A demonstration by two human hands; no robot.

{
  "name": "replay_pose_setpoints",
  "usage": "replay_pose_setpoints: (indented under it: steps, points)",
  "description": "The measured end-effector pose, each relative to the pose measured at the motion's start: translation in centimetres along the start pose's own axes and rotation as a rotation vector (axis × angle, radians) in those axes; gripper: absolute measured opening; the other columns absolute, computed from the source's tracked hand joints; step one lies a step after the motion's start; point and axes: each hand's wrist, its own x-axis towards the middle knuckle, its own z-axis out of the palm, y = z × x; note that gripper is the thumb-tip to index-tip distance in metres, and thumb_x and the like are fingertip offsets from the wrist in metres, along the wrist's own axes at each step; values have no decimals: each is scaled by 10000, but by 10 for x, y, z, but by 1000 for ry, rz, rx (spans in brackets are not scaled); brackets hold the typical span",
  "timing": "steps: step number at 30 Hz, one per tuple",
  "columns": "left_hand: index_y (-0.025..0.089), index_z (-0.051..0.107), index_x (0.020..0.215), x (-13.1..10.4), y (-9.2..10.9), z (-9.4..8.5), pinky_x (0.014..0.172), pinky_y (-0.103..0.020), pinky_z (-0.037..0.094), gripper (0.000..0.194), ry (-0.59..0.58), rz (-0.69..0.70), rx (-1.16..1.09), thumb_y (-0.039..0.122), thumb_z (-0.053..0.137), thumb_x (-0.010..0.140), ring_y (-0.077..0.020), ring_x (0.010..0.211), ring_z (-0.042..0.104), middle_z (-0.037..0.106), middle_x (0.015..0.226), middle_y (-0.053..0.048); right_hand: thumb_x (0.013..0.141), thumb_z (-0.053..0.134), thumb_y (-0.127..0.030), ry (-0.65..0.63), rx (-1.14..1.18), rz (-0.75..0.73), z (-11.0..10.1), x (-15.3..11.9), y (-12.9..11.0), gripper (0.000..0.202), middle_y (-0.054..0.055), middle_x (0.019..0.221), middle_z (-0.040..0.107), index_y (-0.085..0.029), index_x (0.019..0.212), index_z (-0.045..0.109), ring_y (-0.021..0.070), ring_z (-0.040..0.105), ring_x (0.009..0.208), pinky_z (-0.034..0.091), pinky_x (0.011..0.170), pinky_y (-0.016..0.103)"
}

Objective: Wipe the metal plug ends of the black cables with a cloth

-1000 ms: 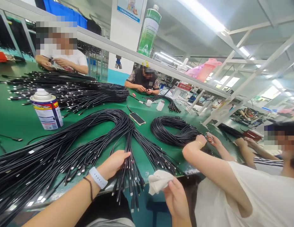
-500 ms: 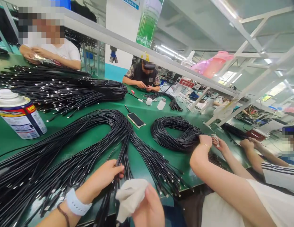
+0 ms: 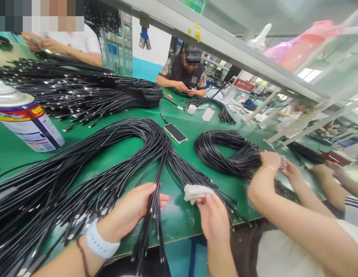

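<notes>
My left hand [image 3: 140, 204], with a pale blue watch on its wrist, is around a thin bunch of black cables [image 3: 158, 173]. The thumb lies in front of the bunch and the fingertips show past its far side. Metal-tipped cable ends hang below that hand, over the table's front edge. To the right, my right hand [image 3: 213, 215] pinches a folded white cloth [image 3: 197, 191], held over the splayed ends of another bunch. A large looped bundle of black cables [image 3: 118, 134] spreads across the green table [image 3: 184, 227] behind and left of my hands.
A spray can [image 3: 37, 127] stands at the left. Beyond the cables lie a phone [image 3: 175, 133] and a coiled cable bundle [image 3: 225, 152]. A co-worker's arms [image 3: 285, 207] reach in from the right. Another cable pile [image 3: 109, 88] lies at the back, and a metal bar [image 3: 225, 50] crosses overhead.
My right hand with the cloth has moved right and up, away from the cables in my left hand. The left fingers have loosened somewhat. The camera view has tilted down.
</notes>
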Motion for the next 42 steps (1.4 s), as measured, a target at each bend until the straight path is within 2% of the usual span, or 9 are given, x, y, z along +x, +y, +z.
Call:
replay_pose_setpoints:
  steps: [7, 14, 19, 21, 28, 33, 36, 39, 42]
  points:
    - [102, 622, 1032, 0, -2, -8, 787, -321, 541, 245, -121, 25, -2, 169, 641, 797, -249, 930, 671, 698, 1029, -172, 766, 723, -326, -72, -85, 149, -2, -26, -18, 171, 71, 778, 648, -169, 833, 730, 175, 525, 681, 454, 622, 281]
    - [119, 637, 827, 4, -9, -11, 606, -233, 523, 193, -77, 73, 28, 250, 737, 728, -178, 723, 670, 717, 877, -128, 751, 731, -341, -91, -61, 156, 1, -46, -23, 216, 91, 811, 673, -194, 909, 737, 175, 510, 600, 450, 569, 295]
    - [103, 656, 831, -1, -7, -6, 625, -241, 522, 218, -270, 26, 112, 315, 677, 782, -174, 732, 656, 702, 842, -122, 783, 711, -330, -72, -109, 181, -2, -55, -20, 176, 71, 782, 659, -178, 869, 734, 156, 511, 640, 452, 606, 257]
    - [107, 655, 860, -2, -6, -2, 632, -235, 518, 216, -304, 25, 139, 307, 673, 783, -179, 754, 660, 700, 845, -115, 798, 701, -315, -61, -119, 168, -4, -56, -18, 153, 52, 739, 638, -176, 854, 729, 149, 506, 644, 449, 615, 246]
    - [113, 607, 956, 4, -16, -4, 738, -338, 530, 277, -219, 17, 97, 358, 535, 849, -237, 847, 668, 686, 977, -151, 780, 716, -325, -40, -20, 153, 1, -49, -14, 164, 24, 683, 581, -163, 770, 692, 141, 478, 618, 437, 593, 256]
    - [134, 596, 796, 10, -19, -9, 627, -302, 507, 264, -151, 146, 492, 391, 537, 820, -217, 718, 652, 683, 805, -96, 796, 686, -295, -21, 136, 113, 7, -44, -30, 160, 16, 641, 555, -178, 690, 664, 138, 463, 589, 429, 575, 260]
    - [144, 582, 737, 11, -17, -10, 548, -266, 455, 281, -126, 242, 612, 410, 533, 812, -180, 585, 605, 673, 696, -66, 779, 687, -346, -7, 347, 232, 24, -54, -35, 176, 15, 637, 553, -196, 690, 664, 156, 496, 608, 459, 630, 310]
    - [161, 559, 715, 9, -13, -11, 509, -258, 426, 300, -77, 293, 666, 454, 578, 777, -170, 531, 574, 676, 667, -48, 733, 723, -403, 12, 444, 356, 46, -75, -21, 208, 52, 755, 636, -199, 765, 695, 200, 573, 714, 474, 731, 374]
    - [181, 527, 664, 5, -9, -13, 511, -265, 405, 384, -6, 321, 842, 542, 533, 795, -181, 523, 575, 663, 613, -36, 696, 756, -415, -62, 453, 401, 62, -94, 4, 274, 89, 811, 686, -184, 840, 727, 221, 601, 688, 472, 649, 359]
